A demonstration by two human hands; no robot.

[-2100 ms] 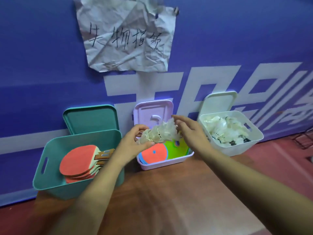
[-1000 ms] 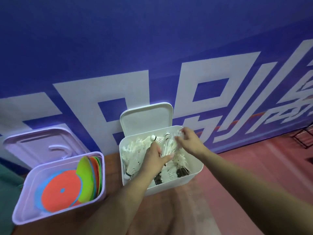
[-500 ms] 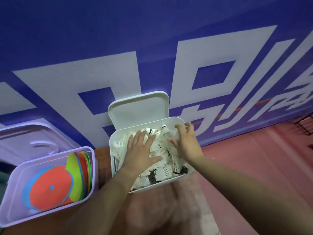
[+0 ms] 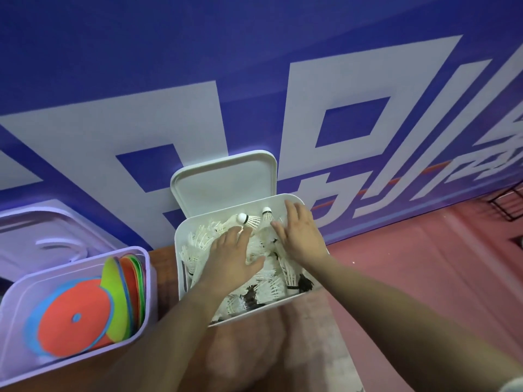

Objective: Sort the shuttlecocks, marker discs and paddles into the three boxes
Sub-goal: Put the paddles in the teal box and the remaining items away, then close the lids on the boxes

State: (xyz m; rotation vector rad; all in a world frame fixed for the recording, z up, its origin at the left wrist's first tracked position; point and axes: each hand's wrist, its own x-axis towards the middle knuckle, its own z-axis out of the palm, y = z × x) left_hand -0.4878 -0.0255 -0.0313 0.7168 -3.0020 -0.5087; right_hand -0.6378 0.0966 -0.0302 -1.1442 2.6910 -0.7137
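A white box [image 4: 181,281] stands in the middle, heaped with white feather shuttlecocks [image 4: 249,219]. Both of my hands lie flat on the heap with fingers straight. My left hand [image 4: 230,257] presses the left and middle of the pile. My right hand [image 4: 301,236] presses the right side, fingertips near the far rim. To the left stands a lilac box [image 4: 148,281] holding stacked marker discs [image 4: 75,318] in orange, blue and yellow-green. No paddles are in view.
The white lid [image 4: 226,182] and the lilac lid [image 4: 51,236] lean back against the blue banner wall. The boxes stand on a brown wooden tabletop [image 4: 161,267]. Red floor [image 4: 424,264] lies to the right, with a dark wire rack [image 4: 509,199] at the far right edge.
I carried a handful of shuttlecocks from over the lilac box to the white box and let them go. Both hands went from gripping to lying flat on the pile. The view swung right.
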